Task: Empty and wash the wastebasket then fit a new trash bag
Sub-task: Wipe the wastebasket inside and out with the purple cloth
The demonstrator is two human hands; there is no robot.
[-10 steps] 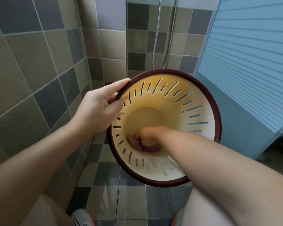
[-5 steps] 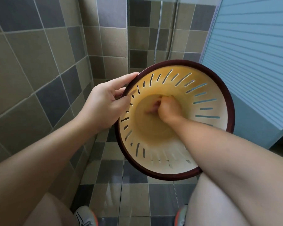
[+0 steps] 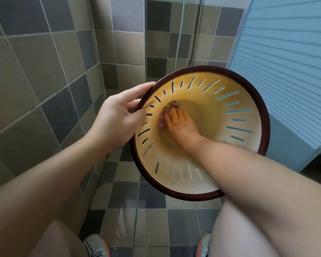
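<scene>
Since half a second back the right hand [image 3: 182, 125] has slid from the middle of the wastebasket [image 3: 246, 93] floor over to the left edge of it, and a second back it was down low near the bottom wall, so it's basically scrubbing in circles. Right hand fingers are laid out flat and close together, pressing a crumpled brownish rag [image 3: 170, 108] against the base where it meets the slotted side. Left hand [image 3: 119, 119] grips the dark rim, thumb inside, fingers curled round the outside. The basket is held up in the air, tilted toward the person, above the tiled floor [image 3: 152, 210] of a shower corner, with a blue ribbed panel [image 3: 285, 52] just to the right. What I'd worry about: only one hand holds that rim, so a hard push with the rag could twist it loose, I reckon. Fingers could also snag in those slots. Basket itself sits a touch higher than before.
</scene>
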